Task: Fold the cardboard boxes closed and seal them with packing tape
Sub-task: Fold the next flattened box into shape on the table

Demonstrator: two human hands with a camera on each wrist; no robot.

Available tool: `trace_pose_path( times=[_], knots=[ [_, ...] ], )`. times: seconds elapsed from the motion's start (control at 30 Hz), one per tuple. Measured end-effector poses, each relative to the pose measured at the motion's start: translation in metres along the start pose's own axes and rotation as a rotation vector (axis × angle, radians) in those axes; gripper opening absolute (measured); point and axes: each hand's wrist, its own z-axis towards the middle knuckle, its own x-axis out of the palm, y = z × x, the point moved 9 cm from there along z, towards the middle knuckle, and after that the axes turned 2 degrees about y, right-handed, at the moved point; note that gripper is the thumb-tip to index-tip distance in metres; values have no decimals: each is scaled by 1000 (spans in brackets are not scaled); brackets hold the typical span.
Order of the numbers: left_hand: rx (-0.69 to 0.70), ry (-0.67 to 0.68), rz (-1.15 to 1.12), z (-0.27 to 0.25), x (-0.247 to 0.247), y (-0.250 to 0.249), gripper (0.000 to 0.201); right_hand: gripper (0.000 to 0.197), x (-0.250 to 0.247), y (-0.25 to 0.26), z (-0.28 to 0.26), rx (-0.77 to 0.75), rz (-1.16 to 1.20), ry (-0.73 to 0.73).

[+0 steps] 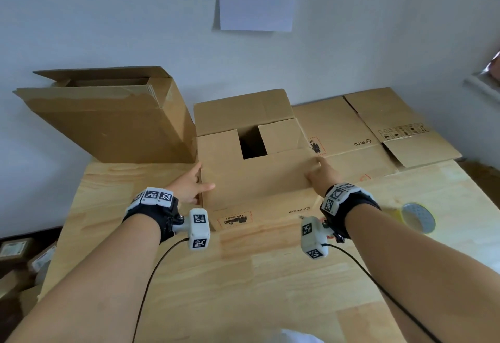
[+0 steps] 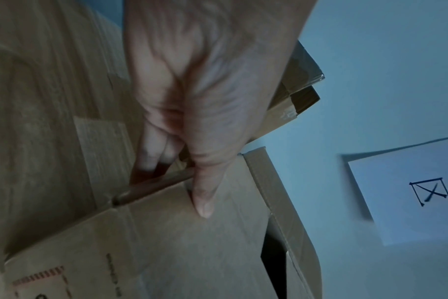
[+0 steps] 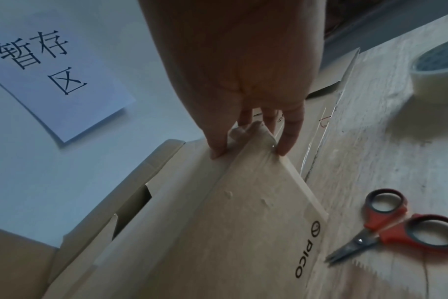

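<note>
While half folded, a matte corrugated cardboard box point(image 1: 257, 177).

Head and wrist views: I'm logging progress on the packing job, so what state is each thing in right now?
Middle box: side flaps folded in, near flap being folded over, far flap upright, gap open, top untaped.
Left box: tilted, top flaps open.
Flattened boxes: lying flat, unassembled.
Tape roll: on the table, untouched.
Scissors: closed, on the table.
Left hand: grips near flap's left edge.
Right hand: grips its right corner.
</note>
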Motion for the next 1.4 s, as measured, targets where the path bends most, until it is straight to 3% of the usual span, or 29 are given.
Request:
trace_pose_path(
  times=[0.2,0.27,0.4,0.5,0.63,0.77,0.87,1.03,1.13,1.27,1.4],
  knots=[
    [-33,-13,14,-2,4,-1,95,57,0,8,10,9,-4,-26],
    [-35,-20,84,-3,4,-4,94,58,0,12,8,-3,-113,-47],
    [-23,-37,136,-4,3,-9,95,55,-1,51,-12,-249,-378,-194],
    [-12,-45,117,-5,3,-11,93,56,30,68,-18,-307,-415,20],
    [20,-24,125,-8,4,-17,85,95,51,75,-22,-215,-483,228],
    [37,-1,247,-9,-3,-29,72,107,60,80,-19,-190,-614,271],
    [145,-105,282,0,-30,-49,43,109,64,76,-15,-152,-656,280],
    [100,-236,-131,27,-70,-66,40,103,66,72,-12,-141,-650,277],
    [32,-270,-185,45,-76,-74,31,101,66,73,-10,-136,-682,265],
    [-42,-303,-179,61,-75,-83,62,100,66,74,-7,-125,-703,271],
    [-26,-359,-173,74,-79,-88,64,105,66,75,-5,-112,-693,281]
  ],
)
